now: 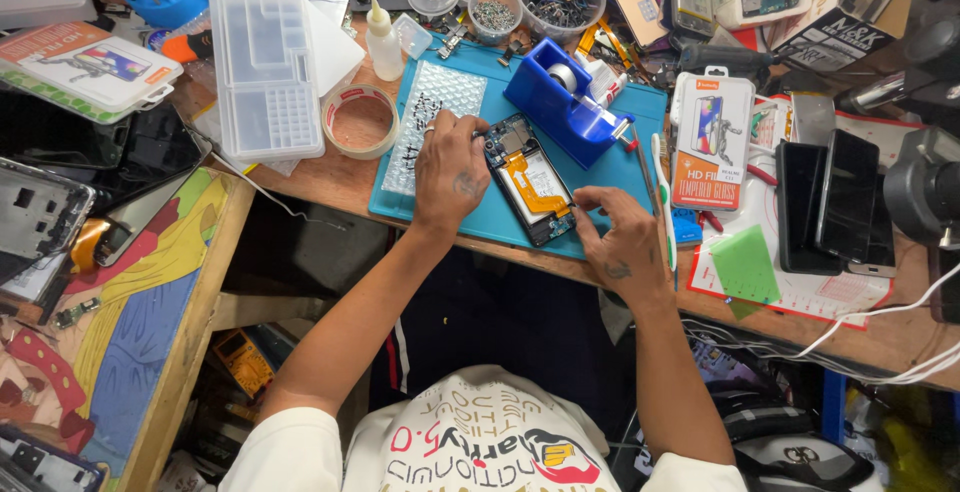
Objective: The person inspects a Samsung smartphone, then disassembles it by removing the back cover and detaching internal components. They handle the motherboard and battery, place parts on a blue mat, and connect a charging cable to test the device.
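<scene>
Left hand (452,174) lay knuckles-up on the top end of the opened phone (530,181), fingers curled and pressed on its upper edge; whether they pinched anything I could not tell. Right hand (622,240) pinched the phone's lower corner, fingertips close together. Phone sat back-off on the blue work mat (630,167), orange flex ribbon exposed. I judged it light, stiff at the frame, fragile inside; best held by the side edges, off the ribbon. Packages, head view only: white-and-red screen-protector pack (711,139) standing just right of the mat; similar flat pack (88,68) far left; clear parts box (264,73) upper left; blue tape dispenser (562,100) above the phone; green sheet (745,265) at right.
</scene>
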